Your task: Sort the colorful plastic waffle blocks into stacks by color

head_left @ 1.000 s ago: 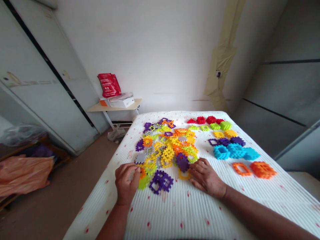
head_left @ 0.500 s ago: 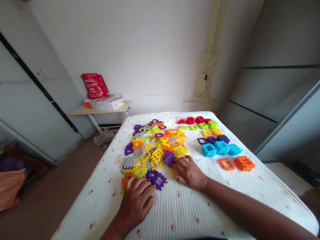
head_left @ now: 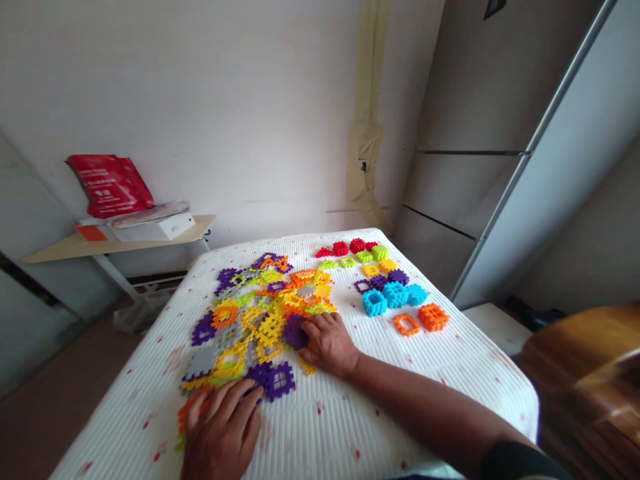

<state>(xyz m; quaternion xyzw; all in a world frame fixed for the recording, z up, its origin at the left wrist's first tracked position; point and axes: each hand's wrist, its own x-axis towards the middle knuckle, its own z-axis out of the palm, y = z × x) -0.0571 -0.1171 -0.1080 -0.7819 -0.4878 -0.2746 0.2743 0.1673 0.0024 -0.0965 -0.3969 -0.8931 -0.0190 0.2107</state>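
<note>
Toothed plastic building tiles lie in a loose mixed pile [head_left: 270, 327] on the bed-like surface, in yellow, orange, purple, lime and grey. My left hand [head_left: 223, 423] rests low on the pile's near edge with its fingers spread. Under and beside those fingers are orange tiles [head_left: 184, 415] and purple window tiles [head_left: 280, 381]. At the pile's right side, my right hand [head_left: 330, 343] touches a purple tile [head_left: 296, 331] with its fingertips, thumb apart. Part of a yellow tile [head_left: 307, 366] shows beneath that hand.
Sorted by colour on the right are red tiles [head_left: 357, 245], lime tiles [head_left: 380, 253], yellow tiles [head_left: 388, 265], purple tiles [head_left: 398, 277], blue tiles [head_left: 395, 294] and orange tiles [head_left: 433, 317]. Beyond the left edge, a small table [head_left: 60, 247] holds a red bag [head_left: 107, 187] and a white box [head_left: 155, 228].
The view has turned to the right, so everything sits further left in the picture. A brown wooden object has come in at right. Both hands stay near the same tiles.
</note>
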